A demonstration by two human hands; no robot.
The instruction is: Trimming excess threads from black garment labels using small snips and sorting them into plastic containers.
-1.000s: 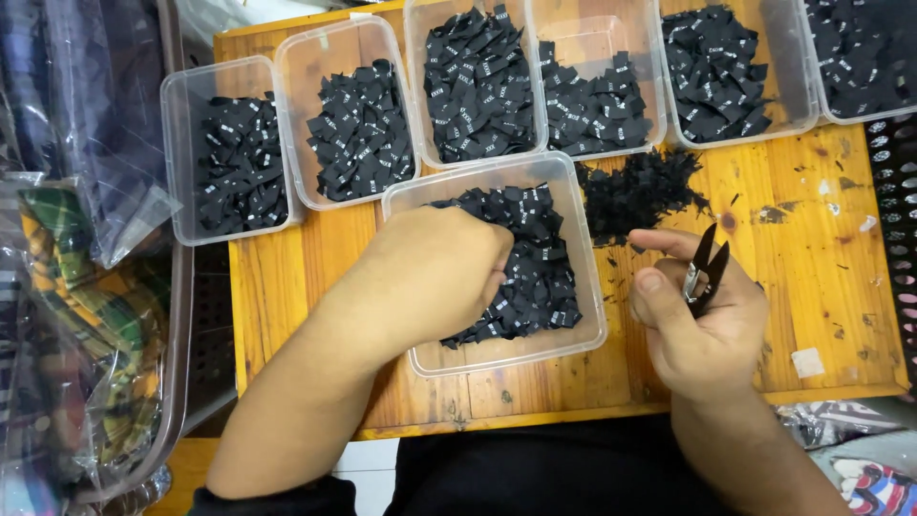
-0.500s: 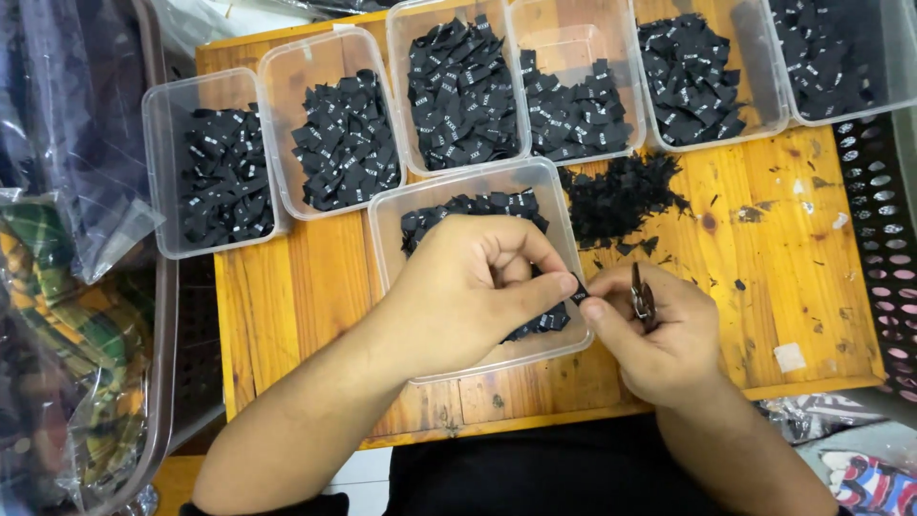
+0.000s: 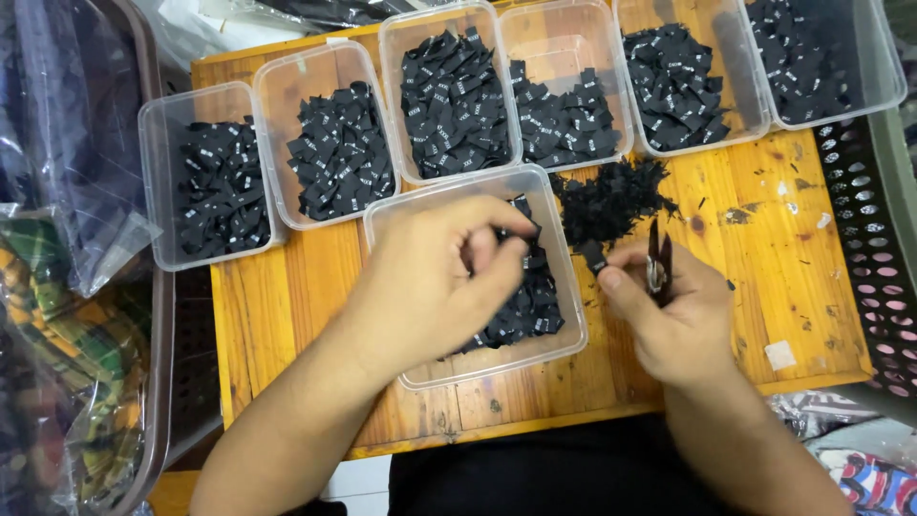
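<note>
My left hand [image 3: 435, 282] hovers over the near clear plastic tub [image 3: 478, 368], which is half full of small black fabric labels [image 3: 525, 306]. Its fingers are loosely curled and apart, with nothing visibly between them. To the right of the tub, my right hand [image 3: 678, 320] grips a small pair of thread snips [image 3: 658, 263], blades pointing away from me. The same hand's thumb and fingertip pinch one black label [image 3: 592, 256] just past the tub's right wall.
Several clear tubs of black labels [image 3: 449, 96] line the far edge of the wooden table [image 3: 764, 248]. A loose heap of black trimmings [image 3: 611, 196] lies behind my right hand. Plastic bags of fabric [image 3: 57, 315] sit at left, a perforated black basket [image 3: 874, 258] at right.
My left hand came out of the tub, met my right hand and handed over a label, then drew back over the tub. My right hand now holds the label beside the snips.
</note>
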